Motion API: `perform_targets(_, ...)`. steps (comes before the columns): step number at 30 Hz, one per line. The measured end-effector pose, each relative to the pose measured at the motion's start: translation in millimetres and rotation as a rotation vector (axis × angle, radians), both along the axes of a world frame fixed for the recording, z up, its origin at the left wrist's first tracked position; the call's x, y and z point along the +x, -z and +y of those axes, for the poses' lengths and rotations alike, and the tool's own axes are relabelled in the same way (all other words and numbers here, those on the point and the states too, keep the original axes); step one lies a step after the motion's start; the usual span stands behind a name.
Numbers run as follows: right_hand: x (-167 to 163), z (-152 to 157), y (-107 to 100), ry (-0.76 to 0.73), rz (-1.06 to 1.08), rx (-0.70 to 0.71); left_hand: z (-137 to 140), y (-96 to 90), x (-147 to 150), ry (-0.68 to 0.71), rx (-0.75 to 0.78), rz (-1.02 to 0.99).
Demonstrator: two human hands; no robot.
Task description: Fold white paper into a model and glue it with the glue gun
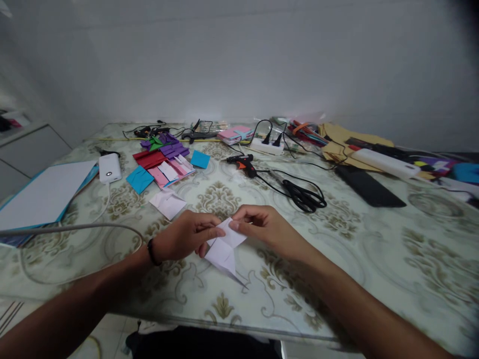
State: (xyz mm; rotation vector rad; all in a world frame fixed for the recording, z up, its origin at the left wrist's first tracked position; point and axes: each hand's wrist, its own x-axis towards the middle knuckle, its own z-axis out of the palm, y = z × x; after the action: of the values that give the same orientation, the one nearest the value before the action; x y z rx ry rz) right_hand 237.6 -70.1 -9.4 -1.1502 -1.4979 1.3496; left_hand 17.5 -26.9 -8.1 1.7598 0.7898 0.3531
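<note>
Here, a folded white paper (221,254) is held just above the near middle of the patterned counter (374,269), its lower flap ending in a narrow point that tips down toward the near edge. The left hand (189,233) pinches its left side, thumb laid over the top, and wears a dark bracelet (151,252) at the wrist. The right hand (271,229) grips the upper right part between thumb and curled fingers, so both hands are closed on the same sheet.

Just beyond the left hand lies a second white paper piece (168,204), near a cluster of folded papers: a pink one (160,175), a red one (149,158) and a purple one (174,150). Two blue squares (139,179) flank the cluster, one on either side.

Past the right hand rests a black glue gun (245,163), with a coiled black cable (305,197) beside it and a white power strip (266,146) behind. Farther right lies a flat black slab (368,187) near brown envelopes (346,137). At far left, a white power bank (110,169) sits by a stack of sheets (52,189).
</note>
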Motion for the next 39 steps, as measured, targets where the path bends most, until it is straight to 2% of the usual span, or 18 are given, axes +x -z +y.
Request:
perform_targets(7, -2.9, -0.3, 4.4, 0.031, 0.003, 0.014, -3.1, -1.4, 2.4, 0.014, -0.054, 0.01)
perform_targets(14, -9.6, -2.4, 5.1, -0.068, 0.05, 0.01, -2.0, -6.5, 3.0, 0.068, 0.164, 0.036)
perform_targets(22, -10.8, -2.8, 14.8, -0.149, 0.137, 0.043, -0.2, -7.3, 1.9, 0.167, 0.132, 0.042)
perform_targets(29, -15.8, -4.2, 12.1, -0.151, 0.076, 0.044, 0.0, -7.8, 2.5, 0.184, 0.123, 0.045)
perform_targets(34, -17.1, -4.7, 9.9, -0.107, 0.053, 0.071, 2.9, -3.6, 1.1, 0.247, 0.166, 0.056)
perform_targets(39, -17.2, -4.4, 11.1, -0.065, 0.043, 0.039, 5.8, -1.7, 0.7, 0.174, 0.271, 0.039)
